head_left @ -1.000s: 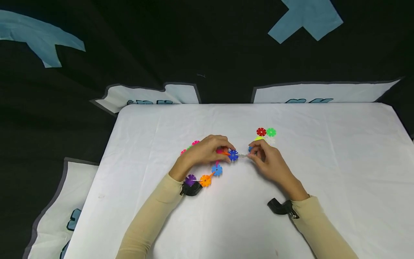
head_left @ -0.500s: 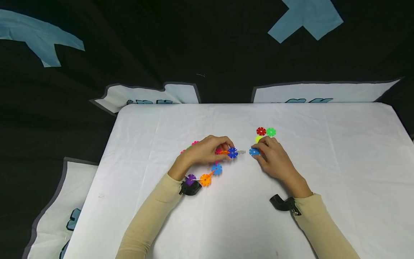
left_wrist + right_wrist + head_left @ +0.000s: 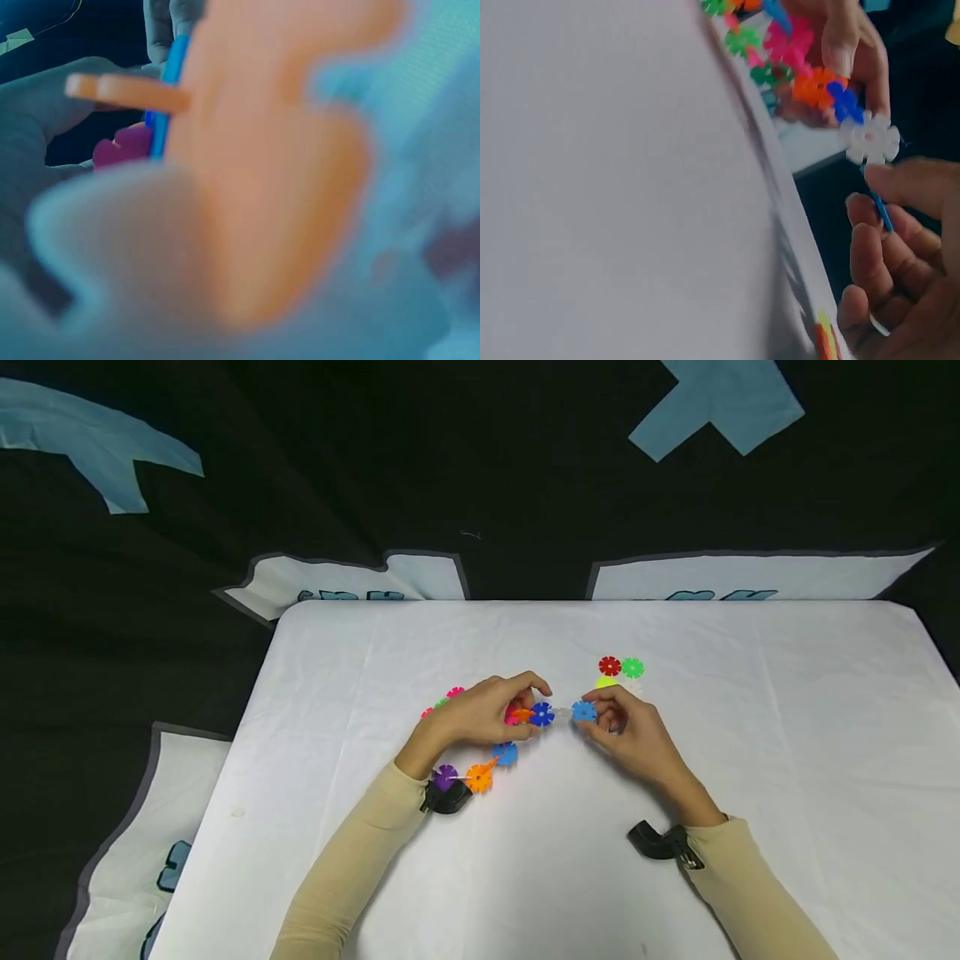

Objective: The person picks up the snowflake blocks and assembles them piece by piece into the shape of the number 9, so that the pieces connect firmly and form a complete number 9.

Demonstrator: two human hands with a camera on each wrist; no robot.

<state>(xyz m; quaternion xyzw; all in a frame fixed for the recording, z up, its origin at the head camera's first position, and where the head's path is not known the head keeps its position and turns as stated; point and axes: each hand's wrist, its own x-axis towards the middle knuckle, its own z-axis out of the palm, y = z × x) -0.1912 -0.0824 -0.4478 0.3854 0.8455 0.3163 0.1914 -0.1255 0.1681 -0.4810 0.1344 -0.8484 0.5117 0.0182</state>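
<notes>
My left hand (image 3: 483, 714) holds a chain of notched plastic snowflake discs between thumb and fingers, near an orange disc (image 3: 817, 88). A dark blue disc (image 3: 542, 714) and a clear white disc (image 3: 870, 139) extend from its end toward the other hand. Between thumb and fingers, my right hand (image 3: 637, 739) pinches a light blue disc (image 3: 584, 712), edge against the white one. How deeply their slots engage cannot be told. The chain's other discs, including a lower blue one (image 3: 505, 753), an orange one (image 3: 478, 778) and a purple one (image 3: 446, 777), hang or lie below the left hand.
Loose red (image 3: 610, 666), green (image 3: 633, 667) and yellow (image 3: 606, 682) discs lie on the white-covered table (image 3: 787, 718) beyond the right hand. A blurred orange disc (image 3: 262, 165) fills much of the left wrist view. Each wrist carries a black camera mount (image 3: 656, 841).
The right hand lets go of the clear disc, picks up the light blue disc from beside it, and brings it left against the clear one. The left hand stays nearly still with the chain.
</notes>
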